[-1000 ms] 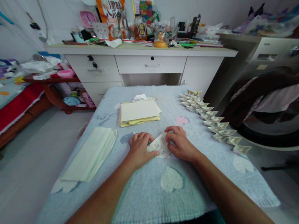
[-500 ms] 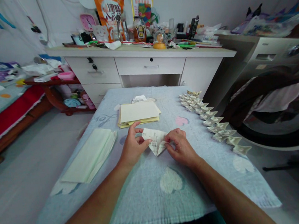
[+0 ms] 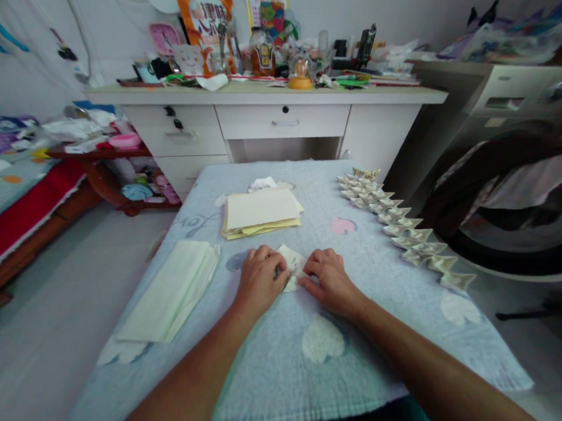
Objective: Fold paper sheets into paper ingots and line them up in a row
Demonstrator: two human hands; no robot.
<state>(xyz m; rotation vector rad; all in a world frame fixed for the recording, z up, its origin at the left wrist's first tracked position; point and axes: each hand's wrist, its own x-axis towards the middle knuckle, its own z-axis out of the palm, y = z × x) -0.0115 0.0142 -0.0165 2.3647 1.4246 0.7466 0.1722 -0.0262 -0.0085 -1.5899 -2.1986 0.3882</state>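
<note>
A small folded piece of printed paper point(image 3: 292, 263) lies near the middle of the cloth-covered table, between my two hands. My left hand point(image 3: 260, 276) is closed on its left side, thumb and fingertips pressed together at the edge. From the right, my right hand point(image 3: 332, 279) pinches the paper's other edge with curled fingers. Parts of the paper are hidden under the fingers. Beyond my hands sits a stack of cream and yellow paper sheets point(image 3: 261, 209). Left of my left hand lies a pile of pale green folded paper point(image 3: 172, 292).
Along the table's right side runs a row of folded paper boats point(image 3: 403, 228). A crumpled white tissue point(image 3: 262, 183) lies behind the paper stack. Past the table stands a cluttered white desk point(image 3: 284, 122); a washing machine point(image 3: 515, 99) with its door open is at right.
The folded paper has gone from held up and tilted to lying lower, with less of it showing. My left hand has turned over and its spread fingers have closed in on the paper.
</note>
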